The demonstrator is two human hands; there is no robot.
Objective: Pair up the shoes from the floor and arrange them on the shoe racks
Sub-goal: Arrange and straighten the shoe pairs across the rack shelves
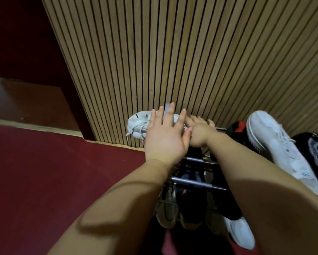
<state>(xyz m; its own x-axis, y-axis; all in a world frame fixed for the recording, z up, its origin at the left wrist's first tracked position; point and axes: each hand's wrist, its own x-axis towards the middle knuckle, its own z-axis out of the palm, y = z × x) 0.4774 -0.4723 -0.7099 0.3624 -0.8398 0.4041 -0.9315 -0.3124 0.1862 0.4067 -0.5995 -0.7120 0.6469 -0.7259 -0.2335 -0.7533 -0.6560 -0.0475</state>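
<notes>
The white lace-up sneaker (137, 124) lies sideways on top of the metal shoe rack (195, 183), toe end to the left, tight against the striped wooden wall (173, 52). The left hand (163, 137) rests flat on it, fingers straight. The right hand (198, 133) touches its other end; I cannot tell if it grips. Only 1 side looks free: left.

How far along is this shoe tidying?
Done: the metal-bar shoe rack already carries a large white lace-up sneaker, a black and red shoe and dark shoes on lower bars. In hand: the left hand lies flat on a smaller white laced sneaker at the rack's top, right hand alongside, its grip hidden. Left: no partner shows beside that sneaker; how many remain is unseen.
</notes>
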